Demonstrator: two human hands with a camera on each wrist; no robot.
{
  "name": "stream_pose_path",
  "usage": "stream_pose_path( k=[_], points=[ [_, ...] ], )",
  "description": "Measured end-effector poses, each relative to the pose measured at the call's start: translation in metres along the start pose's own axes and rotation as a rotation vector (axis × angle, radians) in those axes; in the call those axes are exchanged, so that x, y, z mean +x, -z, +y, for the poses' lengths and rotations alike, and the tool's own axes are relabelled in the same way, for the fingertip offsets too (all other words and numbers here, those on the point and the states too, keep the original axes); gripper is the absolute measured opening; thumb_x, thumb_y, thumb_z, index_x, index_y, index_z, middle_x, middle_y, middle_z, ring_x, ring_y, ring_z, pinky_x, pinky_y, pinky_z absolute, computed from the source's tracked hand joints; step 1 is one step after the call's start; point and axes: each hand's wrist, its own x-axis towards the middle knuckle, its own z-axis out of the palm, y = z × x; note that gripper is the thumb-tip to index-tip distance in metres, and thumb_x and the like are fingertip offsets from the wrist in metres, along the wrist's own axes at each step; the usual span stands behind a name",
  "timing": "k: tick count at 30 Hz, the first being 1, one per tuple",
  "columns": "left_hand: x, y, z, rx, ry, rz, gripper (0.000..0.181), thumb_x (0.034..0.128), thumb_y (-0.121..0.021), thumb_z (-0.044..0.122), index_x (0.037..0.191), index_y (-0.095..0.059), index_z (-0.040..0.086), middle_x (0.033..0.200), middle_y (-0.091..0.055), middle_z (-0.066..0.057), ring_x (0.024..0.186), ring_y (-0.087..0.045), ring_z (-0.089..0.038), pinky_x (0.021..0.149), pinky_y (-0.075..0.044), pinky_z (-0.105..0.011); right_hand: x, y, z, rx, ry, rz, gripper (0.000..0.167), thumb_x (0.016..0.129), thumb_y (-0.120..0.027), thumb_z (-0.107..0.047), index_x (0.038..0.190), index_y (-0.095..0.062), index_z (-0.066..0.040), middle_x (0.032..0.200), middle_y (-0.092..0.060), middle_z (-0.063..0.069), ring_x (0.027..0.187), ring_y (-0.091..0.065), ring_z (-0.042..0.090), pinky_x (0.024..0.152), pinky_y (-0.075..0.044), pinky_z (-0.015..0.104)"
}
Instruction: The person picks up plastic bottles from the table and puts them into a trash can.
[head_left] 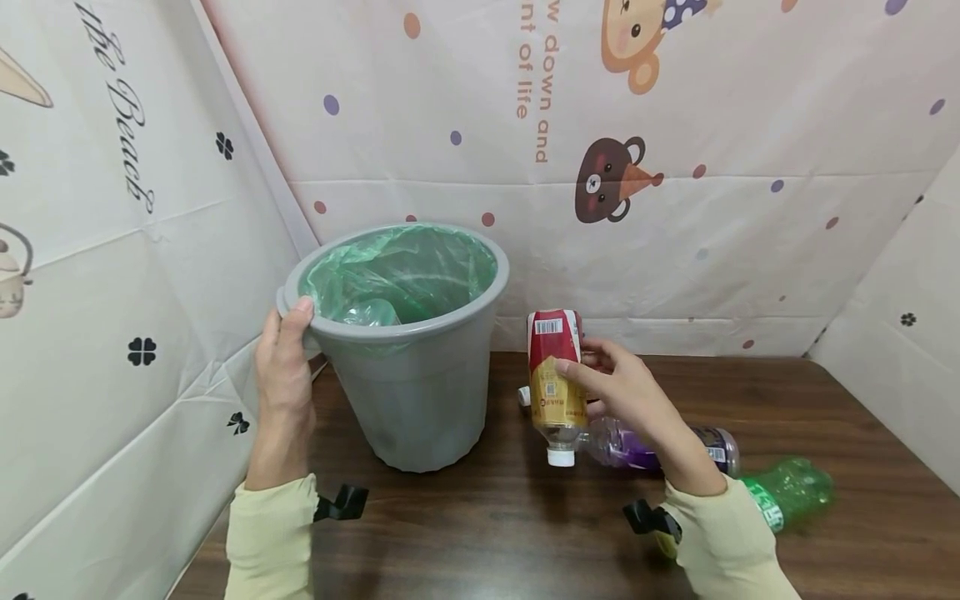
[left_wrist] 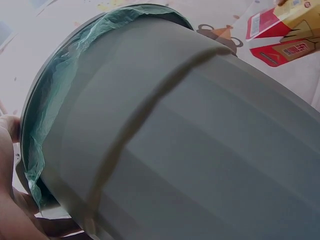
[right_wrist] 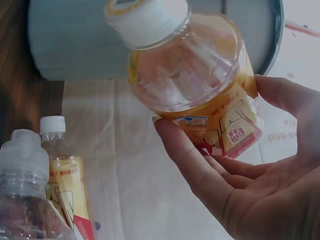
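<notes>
My left hand grips the rim of a grey trash can at its left side, thumb over the edge. A green plastic liner covers the can's inside, and a clear bottle shows within. To the right of the can, my right hand holds a plastic bottle upside down above the table. That bottle has a red and gold label, and its white cap points downward. In the right wrist view, the thumb and fingers pinch the bottle's labelled part.
Behind the held bottle lies another bottle, mostly hidden, its white cap showing. A purple-labelled bottle and a green bottle lie on the brown wooden table near the right forearm. Printed cloth hangs behind and at both sides.
</notes>
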Motion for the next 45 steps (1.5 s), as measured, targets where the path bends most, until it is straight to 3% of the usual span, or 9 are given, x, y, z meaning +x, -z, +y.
stream_pose_path(
  k=[10, 16, 22, 32, 38, 45],
  points=[
    [-0.002, 0.000, -0.001, -0.008, -0.004, -0.001, 0.058, 0.1041, -0.059, 0.036, 0.156, -0.053, 0.011, 0.156, -0.052, -0.010, 0.143, -0.042, -0.021, 0.121, -0.023, -0.033, 0.002, 0.005, -0.004, 0.210, -0.016, -0.004, 0.076, 0.105, -0.066, -0.036, 0.159, -0.033, 0.006, 0.137, -0.053, 0.028, 0.099, -0.070, 0.031, 0.077, -0.064, 0.043],
    [0.000, 0.000, 0.000, -0.019, -0.019, 0.001, 0.057, 0.1036, -0.059, 0.035, 0.154, -0.054, 0.009, 0.154, -0.053, -0.012, 0.141, -0.043, -0.022, 0.119, -0.025, -0.034, 0.004, 0.007, -0.012, 0.257, 0.009, 0.023, 0.074, 0.106, -0.063, -0.039, 0.158, -0.034, 0.005, 0.131, -0.054, 0.024, 0.102, -0.064, 0.028, 0.077, -0.064, 0.042],
    [0.001, -0.002, -0.002, -0.025, -0.019, -0.005, 0.057, 0.1041, -0.059, 0.035, 0.155, -0.053, 0.009, 0.155, -0.052, -0.011, 0.142, -0.042, -0.021, 0.120, -0.025, -0.033, 0.005, 0.011, -0.023, 0.315, 0.046, 0.058, 0.070, 0.106, -0.061, -0.039, 0.153, -0.038, 0.007, 0.130, -0.054, 0.022, 0.105, -0.063, 0.023, 0.075, -0.062, 0.033],
    [0.002, -0.003, -0.003, -0.038, -0.019, -0.011, 0.059, 0.1036, -0.059, 0.035, 0.156, -0.051, 0.008, 0.156, -0.051, -0.011, 0.143, -0.042, -0.021, 0.120, -0.024, -0.032, 0.010, 0.016, -0.038, 0.473, 0.089, -0.022, 0.067, 0.108, -0.056, -0.036, 0.151, -0.037, 0.011, 0.129, -0.057, 0.016, 0.112, -0.067, 0.021, 0.082, -0.061, 0.037],
    [0.001, -0.003, -0.002, -0.027, -0.006, 0.018, 0.057, 0.1031, -0.061, 0.035, 0.153, -0.054, 0.007, 0.152, -0.055, -0.013, 0.139, -0.045, -0.022, 0.118, -0.027, -0.034, 0.016, 0.015, -0.051, 0.555, 0.109, -0.057, 0.062, 0.108, -0.056, -0.034, 0.149, -0.039, 0.009, 0.127, -0.061, 0.014, 0.112, -0.068, 0.022, 0.086, -0.061, 0.038],
    [0.001, -0.002, -0.002, -0.021, -0.009, 0.022, 0.056, 0.1037, -0.060, 0.034, 0.153, -0.054, 0.007, 0.152, -0.055, -0.013, 0.139, -0.045, -0.022, 0.118, -0.028, -0.033, 0.023, 0.011, -0.067, 0.574, 0.138, -0.089, 0.060, 0.108, -0.056, -0.033, 0.149, -0.040, 0.008, 0.130, -0.059, 0.016, 0.115, -0.066, 0.025, 0.085, -0.061, 0.037]
  ],
)
